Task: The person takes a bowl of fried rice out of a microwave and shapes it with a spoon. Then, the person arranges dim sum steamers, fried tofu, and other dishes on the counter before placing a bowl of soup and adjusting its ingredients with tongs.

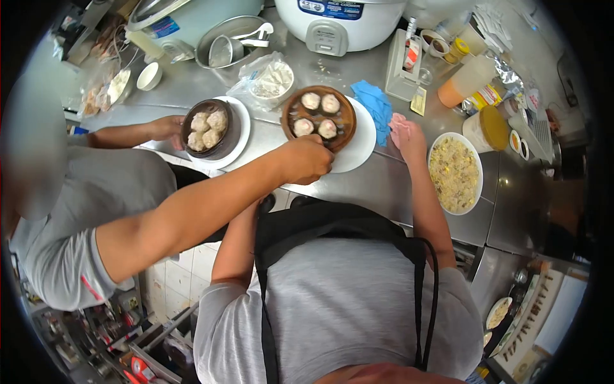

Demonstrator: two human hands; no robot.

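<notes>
My right hand (410, 142) is closed on a pink cloth (401, 127) at the counter's front, beside a crumpled blue cloth (371, 105). Only my left forearm (235, 246) shows; the hand is hidden behind a co-worker's arm. That co-worker's hand (307, 160) reaches across to the front rim of a round brown steamer basket (318, 114). Several pale dumplings sit in it, and a white plate (363, 144) lies underneath. The co-worker's other hand (167, 130) touches a darker steamer basket (192, 120) with several dumplings, on another white plate (242, 131).
Right of my hand stands a white bowl of fried rice (455, 173). A rice cooker (348, 35), a metal bowl (214, 32) and a bowl of white food in plastic (274, 80) are behind. Bottles and jars, including a yellow-lidded tub (484, 130), crowd the right. The co-worker stands close on my left.
</notes>
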